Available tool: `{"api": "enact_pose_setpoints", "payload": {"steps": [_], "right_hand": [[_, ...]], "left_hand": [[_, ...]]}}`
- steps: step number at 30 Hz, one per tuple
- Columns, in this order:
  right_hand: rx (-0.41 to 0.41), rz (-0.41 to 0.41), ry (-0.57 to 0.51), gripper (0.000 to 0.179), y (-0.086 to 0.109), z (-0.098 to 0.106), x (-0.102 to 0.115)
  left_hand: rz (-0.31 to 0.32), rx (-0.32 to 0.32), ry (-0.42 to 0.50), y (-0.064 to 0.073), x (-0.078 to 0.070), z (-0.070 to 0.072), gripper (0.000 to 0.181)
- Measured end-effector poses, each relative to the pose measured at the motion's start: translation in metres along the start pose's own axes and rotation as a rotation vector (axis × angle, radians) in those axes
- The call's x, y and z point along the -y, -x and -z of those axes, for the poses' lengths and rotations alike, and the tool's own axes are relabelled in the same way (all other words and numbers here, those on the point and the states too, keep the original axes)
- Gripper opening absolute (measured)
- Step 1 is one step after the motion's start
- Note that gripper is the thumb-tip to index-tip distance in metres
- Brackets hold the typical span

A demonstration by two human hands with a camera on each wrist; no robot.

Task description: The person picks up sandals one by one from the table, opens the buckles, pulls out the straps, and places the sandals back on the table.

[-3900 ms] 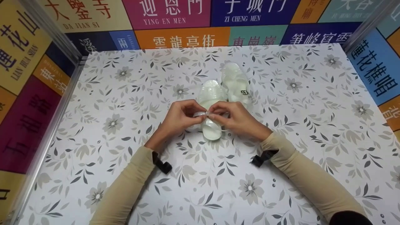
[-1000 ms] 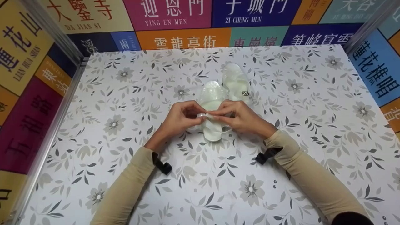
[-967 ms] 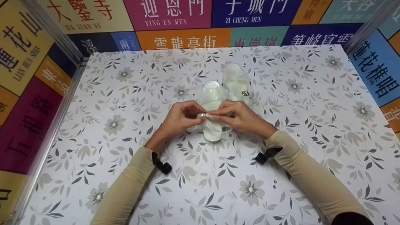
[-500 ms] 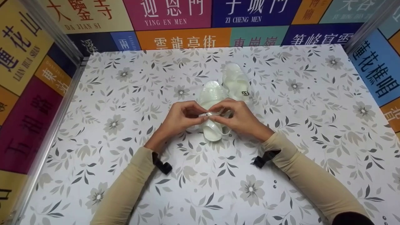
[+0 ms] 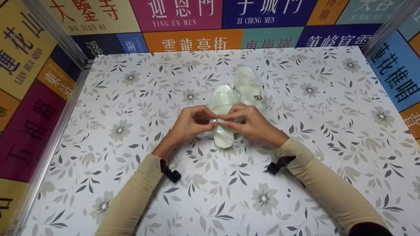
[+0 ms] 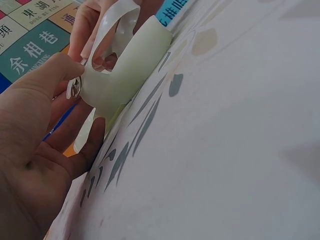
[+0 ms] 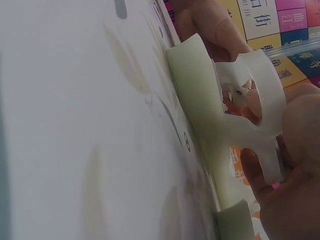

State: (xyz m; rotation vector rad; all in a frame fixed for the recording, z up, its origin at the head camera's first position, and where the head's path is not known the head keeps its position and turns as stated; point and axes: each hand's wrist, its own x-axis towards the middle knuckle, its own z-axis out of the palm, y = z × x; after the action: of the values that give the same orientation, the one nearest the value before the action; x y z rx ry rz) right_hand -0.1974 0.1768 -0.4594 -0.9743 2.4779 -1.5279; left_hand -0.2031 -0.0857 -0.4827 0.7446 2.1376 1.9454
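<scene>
A pale, translucent sandal (image 5: 223,141) stands on the table with its heel toward me and its toe pointing away. Over its heel part, the thumb and forefinger of my left hand (image 5: 193,122) pinch the ankle strap at a small metal buckle (image 6: 76,89). Facing it, my right hand (image 5: 252,124) pinches the strap end with thumb and forefinger, the fingertips of both hands nearly meeting. The heel strap (image 7: 269,80) loops up behind the sandal in the right wrist view. Fingers hide most of the buckle in the head view.
The matching sandal (image 5: 246,80), with a dark emblem on its side, lies just beyond and to the right. Both are on a flower-patterned table covering (image 5: 210,203). Colourful panels with lettering (image 5: 193,41) border the table's back and sides.
My right fingertips have shifted slightly at the buckle, first closing leftward, drawing back with a strap loop showing, then closing in again. My left hand and both sandals stay nearly in place.
</scene>
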Motion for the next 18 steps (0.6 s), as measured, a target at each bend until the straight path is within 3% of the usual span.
{"api": "enact_pose_setpoints", "payload": {"steps": [18], "right_hand": [[0.030,-0.019,-0.024,0.029,-0.0003,0.0029,0.0019]], "left_hand": [[-0.001,-0.002,0.016,0.0005,0.0004,-0.0016,0.018]]}}
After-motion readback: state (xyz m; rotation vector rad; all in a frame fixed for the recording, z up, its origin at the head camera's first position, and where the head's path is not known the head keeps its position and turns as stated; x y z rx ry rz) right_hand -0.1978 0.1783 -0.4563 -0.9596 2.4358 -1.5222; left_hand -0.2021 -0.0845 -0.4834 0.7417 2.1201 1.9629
